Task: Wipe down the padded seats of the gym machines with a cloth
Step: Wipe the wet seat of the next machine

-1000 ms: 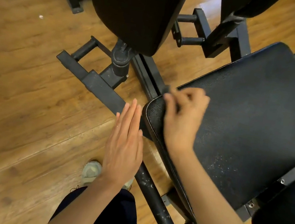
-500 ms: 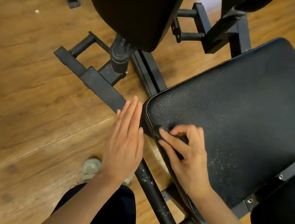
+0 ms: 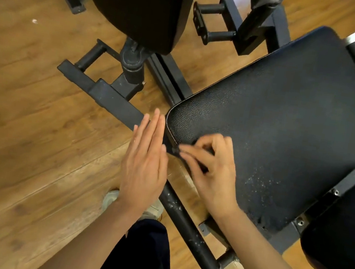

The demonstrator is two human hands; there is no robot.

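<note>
A black padded seat [image 3: 288, 118] fills the right half of the head view, with white specks near its near edge. My right hand [image 3: 214, 176] lies on the seat's left edge, its fingers curled and pinching a small dark cloth [image 3: 175, 150] that is mostly hidden under them. My left hand [image 3: 145, 164] is held flat with straight fingers just left of the seat's corner, above the machine's frame, and holds nothing.
A second black pad [image 3: 140, 3] hangs at the top centre and a third [image 3: 340, 237] sits at the right edge. Black frame bars [image 3: 192, 234] run under the seat across a wooden floor [image 3: 23, 135]. My shoe [image 3: 110, 198] and dark trouser leg are below.
My right hand slid along the seat's left edge from the far corner toward me, then out to the edge. My left hand has barely moved.
</note>
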